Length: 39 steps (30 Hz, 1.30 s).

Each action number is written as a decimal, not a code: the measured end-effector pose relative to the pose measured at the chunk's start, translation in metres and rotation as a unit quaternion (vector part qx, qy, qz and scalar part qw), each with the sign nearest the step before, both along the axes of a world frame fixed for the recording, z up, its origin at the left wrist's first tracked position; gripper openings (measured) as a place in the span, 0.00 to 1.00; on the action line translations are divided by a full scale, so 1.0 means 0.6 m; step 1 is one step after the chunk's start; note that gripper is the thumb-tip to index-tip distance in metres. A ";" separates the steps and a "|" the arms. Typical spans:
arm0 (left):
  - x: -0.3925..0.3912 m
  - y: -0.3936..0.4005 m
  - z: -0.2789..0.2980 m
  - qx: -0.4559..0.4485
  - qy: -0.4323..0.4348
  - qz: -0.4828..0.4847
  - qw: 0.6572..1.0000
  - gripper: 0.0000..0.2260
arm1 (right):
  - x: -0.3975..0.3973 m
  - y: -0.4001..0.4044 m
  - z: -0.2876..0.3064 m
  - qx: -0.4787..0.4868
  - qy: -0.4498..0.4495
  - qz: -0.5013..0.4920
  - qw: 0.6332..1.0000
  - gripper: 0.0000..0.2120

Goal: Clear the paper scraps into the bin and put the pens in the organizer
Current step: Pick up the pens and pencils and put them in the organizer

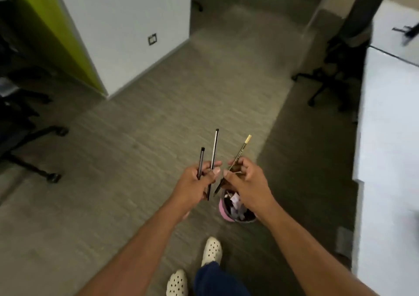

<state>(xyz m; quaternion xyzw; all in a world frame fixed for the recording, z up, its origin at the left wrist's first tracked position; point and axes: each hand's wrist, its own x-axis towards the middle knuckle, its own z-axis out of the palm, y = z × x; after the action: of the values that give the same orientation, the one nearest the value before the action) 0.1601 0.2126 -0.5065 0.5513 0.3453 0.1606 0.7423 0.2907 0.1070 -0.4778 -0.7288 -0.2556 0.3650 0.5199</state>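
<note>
My left hand (196,180) grips two pens upright: a short black pen (201,159) and a longer silver-and-black pen (214,149). My right hand (246,179) pinches a gold-capped pen (240,151) that tilts up to the right. Both hands hover close together above a small pink bin (223,211) on the carpet, which holds several paper scraps (235,205). My right hand covers part of the bin. No organizer is in view.
A white desk (390,137) runs along the right edge. Office chair bases stand at the left (38,152) and upper right (326,82). A white and green partition (127,34) rises at the upper left. My feet in white shoes (210,249) are below.
</note>
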 end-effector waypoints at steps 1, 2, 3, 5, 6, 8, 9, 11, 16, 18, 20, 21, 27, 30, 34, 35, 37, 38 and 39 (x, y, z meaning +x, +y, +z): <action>0.015 -0.018 0.018 0.006 -0.008 -0.023 1.000 0.08 | 0.006 -0.031 0.017 -0.007 -0.030 -0.015 0.999 0.06; 0.034 -0.039 0.036 0.013 -0.014 -0.049 0.999 0.08 | 0.014 -0.063 0.033 -0.014 -0.056 -0.032 0.998 0.05; 0.052 -0.060 0.051 0.018 -0.020 -0.073 0.997 0.07 | 0.021 -0.095 0.044 -0.021 -0.079 -0.048 0.996 0.04; 0.089 -0.100 0.075 0.034 -0.029 -0.117 0.992 0.07 | 0.036 -0.156 0.058 -0.034 -0.119 -0.076 0.989 0.04; 0.107 -0.120 0.084 0.048 -0.028 -0.136 0.989 0.07 | 0.041 -0.186 0.062 -0.039 -0.130 -0.090 0.987 0.03; 0.144 -0.162 0.093 0.087 -0.015 -0.180 0.980 0.07 | 0.045 -0.247 0.067 -0.031 -0.110 -0.130 0.985 0.03; 0.164 -0.185 0.094 0.108 -0.008 -0.204 0.973 0.07 | 0.047 -0.279 0.066 -0.025 -0.090 -0.156 0.983 0.03; 0.205 -0.233 0.092 0.141 0.011 -0.253 0.957 0.08 | 0.058 -0.344 0.062 -0.016 -0.064 -0.207 0.976 0.06; 0.314 -0.361 0.077 0.166 0.024 -0.344 0.924 0.08 | 0.118 -0.498 0.044 -0.008 -0.038 -0.285 0.958 0.04; 0.363 -0.414 0.071 0.153 0.023 -0.360 0.920 0.07 | 0.157 -0.551 0.040 0.008 -0.015 -0.322 0.947 0.07; 0.416 -0.466 0.069 0.151 0.024 -0.387 0.909 0.06 | 0.206 -0.600 0.035 0.017 -0.010 -0.362 0.932 0.10; 0.443 -0.491 0.070 0.151 0.025 -0.403 0.902 0.06 | 0.231 -0.622 0.033 0.022 -0.009 -0.378 0.925 0.12; 0.585 -0.605 0.090 0.176 0.035 -0.468 0.865 0.07 | 0.363 -0.730 0.012 0.022 -0.011 -0.450 0.893 0.16; 0.634 -0.640 0.095 0.184 0.048 -0.464 0.865 0.07 | 0.417 -0.769 0.001 0.045 -0.008 -0.478 0.877 0.09; 0.670 -0.660 0.084 0.194 0.064 -0.460 0.864 0.07 | 0.499 -0.827 -0.016 0.066 -0.013 -0.527 0.847 0.03; 0.675 -0.660 0.078 0.195 0.069 -0.460 0.863 0.07 | 0.524 -0.843 -0.021 0.063 -0.021 -0.542 0.838 0.04; 0.679 -0.656 0.067 0.198 0.078 -0.457 0.864 0.07 | 0.579 -0.872 -0.029 0.038 -0.057 -0.567 0.821 0.05; 0.682 -0.655 0.061 0.200 0.084 -0.454 0.864 0.06 | 0.610 -0.884 -0.036 0.021 -0.074 -0.573 0.816 0.05; 0.683 -0.653 0.057 0.200 0.087 -0.451 0.865 0.06 | 0.642 -0.893 -0.041 0.012 -0.087 -0.577 0.812 0.05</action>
<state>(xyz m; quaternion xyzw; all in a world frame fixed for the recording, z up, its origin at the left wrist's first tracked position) 0.5702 -0.1794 -0.4725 0.7952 0.0826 -0.1752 0.5745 0.6756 -0.4287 -0.5023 -0.7647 0.1634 -0.0708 0.6193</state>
